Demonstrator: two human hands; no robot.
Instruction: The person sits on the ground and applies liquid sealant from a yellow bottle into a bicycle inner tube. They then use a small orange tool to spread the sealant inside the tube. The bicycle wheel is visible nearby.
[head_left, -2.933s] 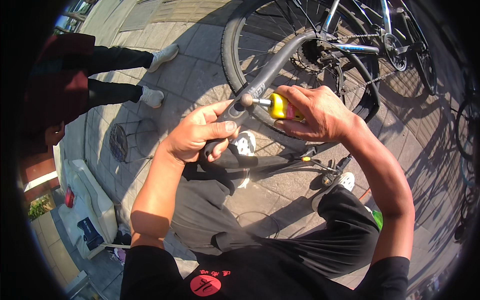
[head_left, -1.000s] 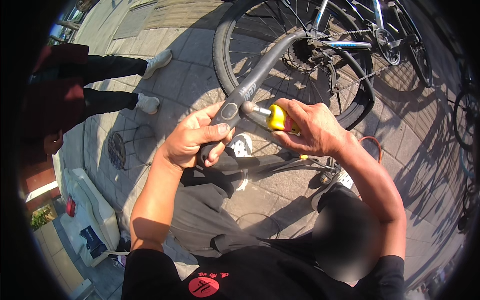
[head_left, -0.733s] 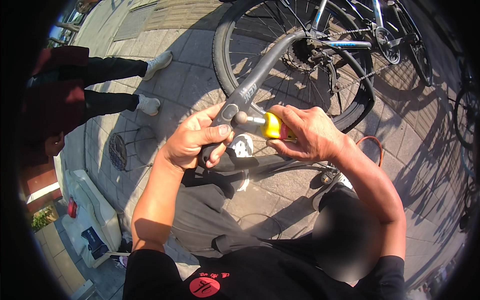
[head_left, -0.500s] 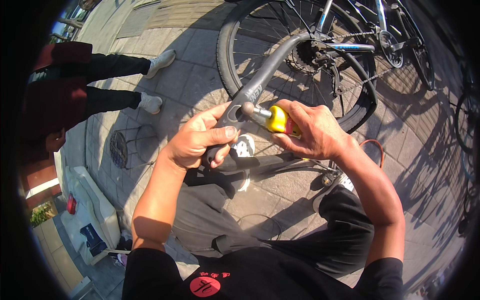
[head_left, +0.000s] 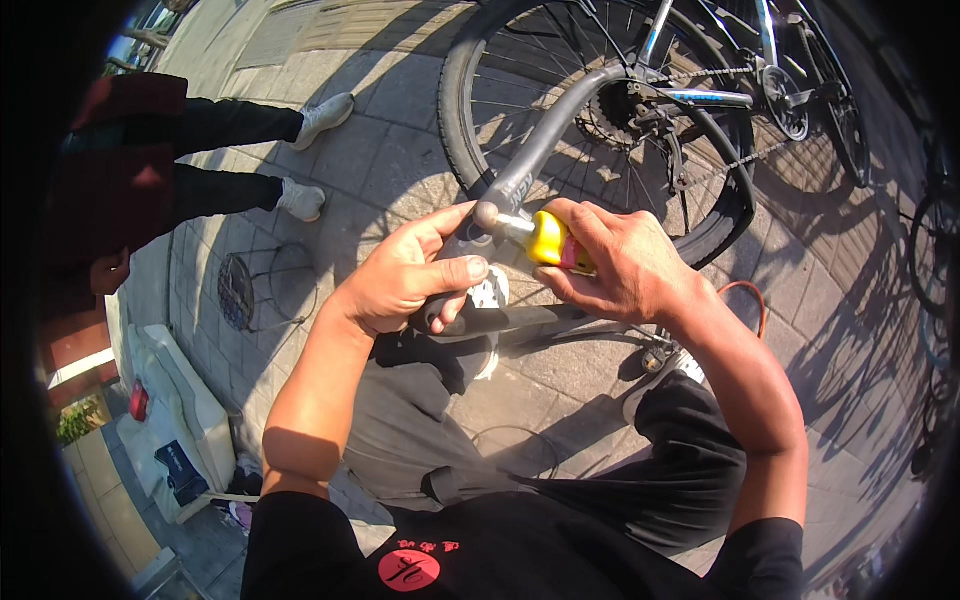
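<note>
A dark grey bicycle inner tube [head_left: 548, 138] runs from the rear wheel [head_left: 462, 130] toward me. My left hand [head_left: 400, 275] is closed around its near stretch, the thumb lying on top and the fingers underneath. In my right hand [head_left: 630, 262] is a yellow hand grinder [head_left: 548, 240] with a metal shank and a round brown ball tip [head_left: 487, 215]. The ball sits at the tube's surface, just beyond my left thumb; whether it touches cannot be made out. A roundish mark on the rubber is partly covered by the tip and shank.
The bicycle lies at the upper right, its chain [head_left: 722, 72] and crank exposed. Another person's dark-trousered legs [head_left: 235, 130] and pale shoes are at the left. A white container [head_left: 185, 410] stands lower left. An orange hose [head_left: 757, 300] curves beside my right forearm.
The grinder's ball tip has shifted slightly left on the tube, covering more of the roundish mark. My left thumb has slid a little to the right.
</note>
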